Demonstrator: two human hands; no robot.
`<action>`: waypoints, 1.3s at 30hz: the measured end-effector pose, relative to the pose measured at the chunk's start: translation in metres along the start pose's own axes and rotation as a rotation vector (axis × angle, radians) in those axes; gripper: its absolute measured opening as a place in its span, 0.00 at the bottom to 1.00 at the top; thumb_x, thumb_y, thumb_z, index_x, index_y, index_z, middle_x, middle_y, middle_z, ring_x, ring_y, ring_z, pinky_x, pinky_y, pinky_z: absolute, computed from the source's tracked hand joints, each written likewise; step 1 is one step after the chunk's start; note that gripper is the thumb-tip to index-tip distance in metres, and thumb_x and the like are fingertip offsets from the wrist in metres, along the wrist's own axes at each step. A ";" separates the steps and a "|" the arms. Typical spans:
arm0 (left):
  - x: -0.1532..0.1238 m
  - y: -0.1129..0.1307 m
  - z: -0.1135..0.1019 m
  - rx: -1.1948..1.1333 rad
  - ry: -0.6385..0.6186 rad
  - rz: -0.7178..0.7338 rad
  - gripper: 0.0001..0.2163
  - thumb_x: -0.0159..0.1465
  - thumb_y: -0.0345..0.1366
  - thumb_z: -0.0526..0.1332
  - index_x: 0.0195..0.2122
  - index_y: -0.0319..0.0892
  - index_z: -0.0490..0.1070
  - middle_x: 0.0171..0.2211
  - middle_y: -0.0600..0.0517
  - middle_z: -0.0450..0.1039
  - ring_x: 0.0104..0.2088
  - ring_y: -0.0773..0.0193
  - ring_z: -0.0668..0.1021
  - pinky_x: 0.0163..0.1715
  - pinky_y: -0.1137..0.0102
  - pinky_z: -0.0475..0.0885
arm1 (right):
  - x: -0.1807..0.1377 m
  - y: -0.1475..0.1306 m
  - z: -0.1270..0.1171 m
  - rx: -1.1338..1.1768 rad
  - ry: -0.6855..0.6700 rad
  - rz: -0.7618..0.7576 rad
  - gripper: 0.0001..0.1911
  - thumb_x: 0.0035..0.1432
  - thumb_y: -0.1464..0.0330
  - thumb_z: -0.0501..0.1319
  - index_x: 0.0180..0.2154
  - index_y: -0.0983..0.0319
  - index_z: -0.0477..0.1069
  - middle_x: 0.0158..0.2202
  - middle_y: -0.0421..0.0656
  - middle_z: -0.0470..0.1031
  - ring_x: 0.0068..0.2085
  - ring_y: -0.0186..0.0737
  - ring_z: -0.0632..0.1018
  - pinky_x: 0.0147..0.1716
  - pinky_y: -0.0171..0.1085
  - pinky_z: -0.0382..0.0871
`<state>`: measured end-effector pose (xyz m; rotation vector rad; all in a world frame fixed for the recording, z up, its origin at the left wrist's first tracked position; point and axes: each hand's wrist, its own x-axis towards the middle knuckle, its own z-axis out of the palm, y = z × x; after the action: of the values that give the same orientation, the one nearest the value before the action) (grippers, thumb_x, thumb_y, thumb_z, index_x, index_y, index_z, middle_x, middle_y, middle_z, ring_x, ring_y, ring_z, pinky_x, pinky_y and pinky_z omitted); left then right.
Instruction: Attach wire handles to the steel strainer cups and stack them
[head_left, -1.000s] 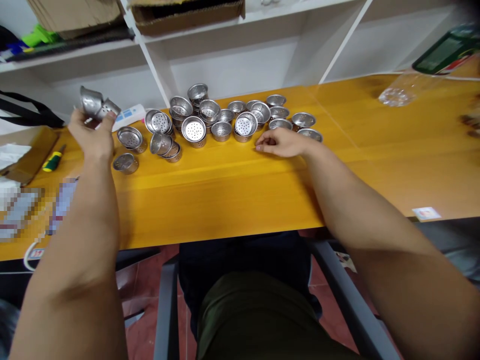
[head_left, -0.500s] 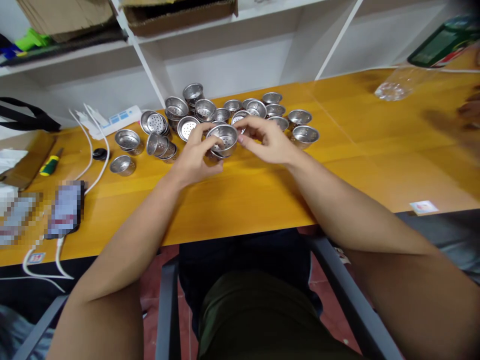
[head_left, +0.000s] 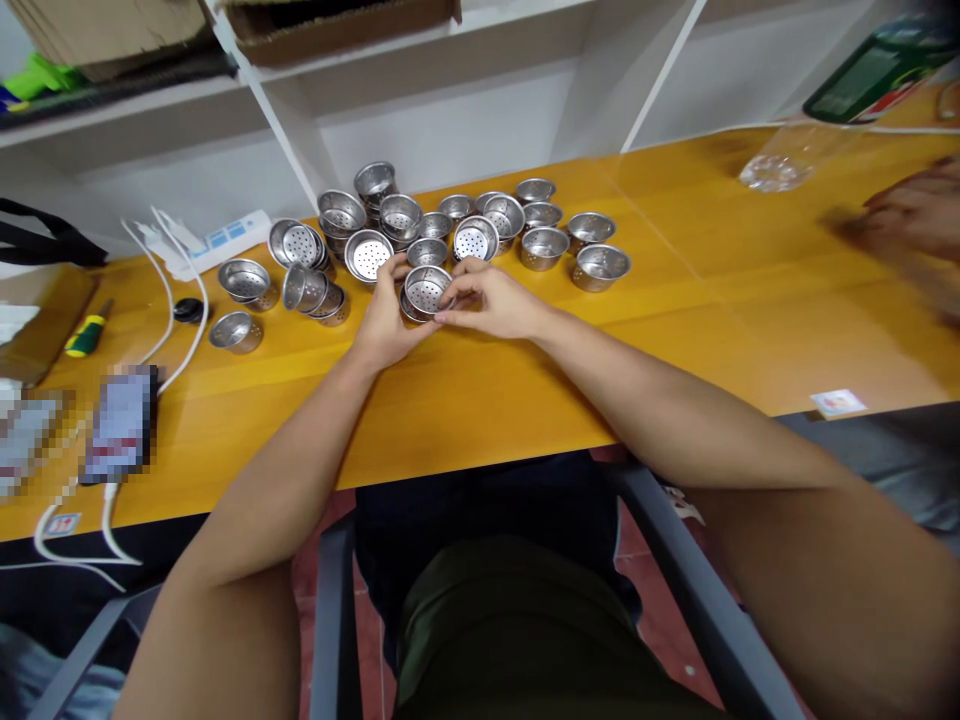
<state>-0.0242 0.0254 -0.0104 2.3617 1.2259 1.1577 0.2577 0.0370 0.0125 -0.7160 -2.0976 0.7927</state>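
Just left of the middle of the frame, perforated metal cup (head_left: 427,288) between the left hand (head_left: 386,325) and the right hand (head_left: 495,302), with mouth tipped up toward the camera. On its left side, fingers (head_left: 391,272) of the left hand curved around the far rim, thumb along the near side, clamped on the cup. On its right side, fingers of the right hand bent against the rim, thumb close to the left thumb; cannot tell whether clamped there or merely touching. Directly under that cup, seemingly a second cup (head_left: 409,309), mostly hidden. Cannot tell whether lifted or resting on the tabletop (head_left: 480,400).

Across the upper middle, just behind the hands, a crowd of similar cups (head_left: 400,213), some nested in stacks, some with pierced bottoms in plain sight. At the right end of the crowd, an upright cup (head_left: 602,268). Left of the hands, a tilted nested stack (head_left: 315,293) and, farther left, a lone cup (head_left: 236,333).

Along the left of the frame, white power strip (head_left: 232,238), white cables (head_left: 201,318), black cap (head_left: 189,310), pixelated phone (head_left: 120,425) and green-and-yellow screwdriver (head_left: 86,336). In the upper right, clear bottle (head_left: 844,90) with a green label; at the right edge, another person's hand (head_left: 919,212), motion-blurred, well apart from the cups. Along the top, white shelving (head_left: 450,110) with a cardboard box (head_left: 337,35)
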 end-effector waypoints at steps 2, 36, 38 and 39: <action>0.000 -0.002 0.000 0.016 0.032 0.012 0.53 0.66 0.68 0.85 0.81 0.51 0.63 0.72 0.37 0.77 0.74 0.34 0.83 0.80 0.36 0.81 | 0.001 -0.005 0.000 0.018 -0.007 -0.027 0.21 0.70 0.46 0.81 0.51 0.55 0.94 0.59 0.52 0.84 0.57 0.57 0.86 0.64 0.58 0.87; 0.005 0.028 0.005 0.136 -0.086 0.022 0.44 0.75 0.68 0.75 0.81 0.46 0.66 0.76 0.33 0.81 0.77 0.30 0.82 0.84 0.35 0.73 | 0.009 -0.035 0.009 -0.160 0.215 0.097 0.17 0.86 0.50 0.62 0.53 0.53 0.83 0.42 0.46 0.84 0.45 0.56 0.83 0.56 0.55 0.83; 0.003 0.028 0.005 0.127 -0.091 0.013 0.44 0.75 0.67 0.75 0.81 0.45 0.66 0.75 0.33 0.81 0.77 0.31 0.82 0.83 0.36 0.74 | 0.010 -0.029 0.011 -0.085 0.203 0.106 0.21 0.85 0.45 0.62 0.53 0.52 0.81 0.41 0.46 0.82 0.43 0.55 0.81 0.53 0.55 0.83; 0.003 0.028 0.005 0.123 -0.090 0.010 0.44 0.75 0.67 0.75 0.81 0.45 0.66 0.75 0.33 0.81 0.77 0.31 0.83 0.83 0.36 0.74 | 0.010 -0.026 0.012 -0.046 0.197 0.110 0.23 0.84 0.42 0.62 0.52 0.52 0.81 0.41 0.46 0.81 0.43 0.55 0.81 0.52 0.56 0.83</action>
<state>-0.0032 0.0109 0.0028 2.4819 1.2898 0.9936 0.2364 0.0238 0.0297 -0.9029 -1.9173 0.7049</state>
